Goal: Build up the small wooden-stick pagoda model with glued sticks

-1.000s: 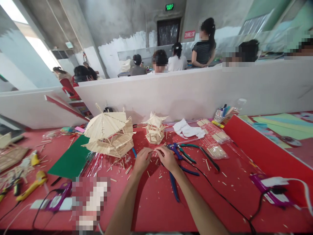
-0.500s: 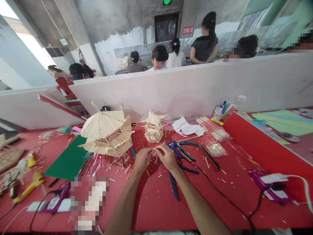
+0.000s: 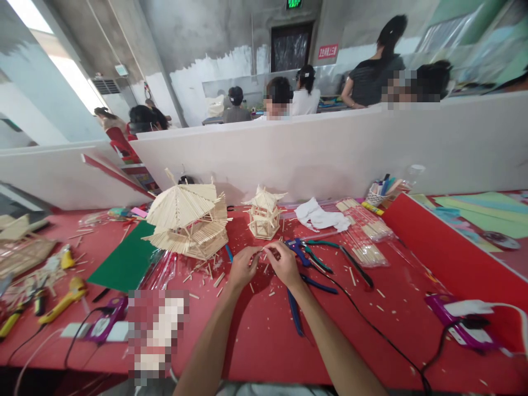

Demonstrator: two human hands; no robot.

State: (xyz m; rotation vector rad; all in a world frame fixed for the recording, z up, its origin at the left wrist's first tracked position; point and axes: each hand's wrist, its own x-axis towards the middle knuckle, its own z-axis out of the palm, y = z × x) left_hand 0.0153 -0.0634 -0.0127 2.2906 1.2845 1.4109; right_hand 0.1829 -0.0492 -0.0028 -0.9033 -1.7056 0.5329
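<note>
Gray, half-painted wall (image 3: 223, 38) up top, people (image 3: 305, 102) behind a long white board (image 3: 297, 148), and below that a red desk (image 3: 264, 352) littered with stick scraps.

Both hands are mid-frame, a bit below centre, held really close together. Left hand (image 3: 244, 265) has its fingers curled in, right hand (image 3: 284, 263) does the same, and the fingertips pretty much meet in the middle. Honestly can't tell whether they're pinching something, that spot's too tiny to make out. Forearms come up from the bottom edge and lean inward like an upside-down V, backs of the hands facing the camera.

Little stick house (image 3: 264, 214) stands upright just past the fingertips, near the centre of the frame, apart from both hands. Bigger stick house (image 3: 185, 220) is left of it. Just beside the right hand there's a blue glue gun (image 3: 297, 252), and blue-handled pliers (image 3: 293, 316) poke out below that hand. White cloth (image 3: 322, 215) and bagged sticks (image 3: 363, 242) lie farther over, right of centre.
</note>
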